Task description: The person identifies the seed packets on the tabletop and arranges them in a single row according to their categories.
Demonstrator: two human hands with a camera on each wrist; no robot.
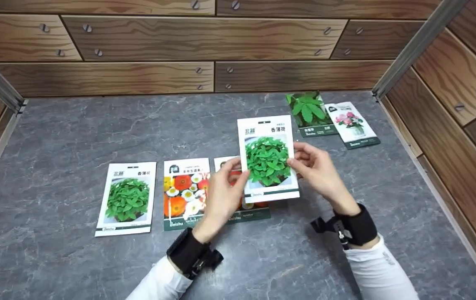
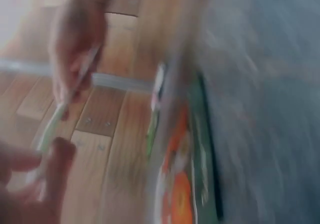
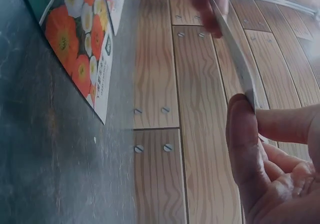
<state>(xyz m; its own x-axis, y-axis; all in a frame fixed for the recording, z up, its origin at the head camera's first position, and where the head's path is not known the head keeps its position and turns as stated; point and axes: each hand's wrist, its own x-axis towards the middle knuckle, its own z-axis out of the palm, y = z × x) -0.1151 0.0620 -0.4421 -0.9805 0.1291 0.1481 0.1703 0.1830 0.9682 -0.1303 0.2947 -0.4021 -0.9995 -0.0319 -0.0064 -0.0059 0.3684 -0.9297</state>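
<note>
White card with a green leafy picture makes up the held packet (image 1: 267, 162), raised upright above the middle of the worktop (image 1: 67, 133). The left hand (image 1: 223, 191) pinches its left edge, thumb on the printed front; the right hand (image 1: 319, 171) pinches its right edge the same way. The left wrist view is blurred, but the right one shows the packet edge-on between the two hands.

Behind the left hand and the held packet, partly hidden, lies a poppy packet (image 1: 248, 216). Just beside it, towards the worktop's left edge, is a daisy packet (image 1: 186, 193), and nearer that edge a mint packet (image 1: 126, 200) with the held one's picture. Near the far right corner, a leaf packet (image 1: 308, 110) and a pink packet (image 1: 354, 127) lie side by side; whether they overlap I cannot tell. Wood-patterned walls (image 1: 200, 39) rise from the far and right edges.
</note>
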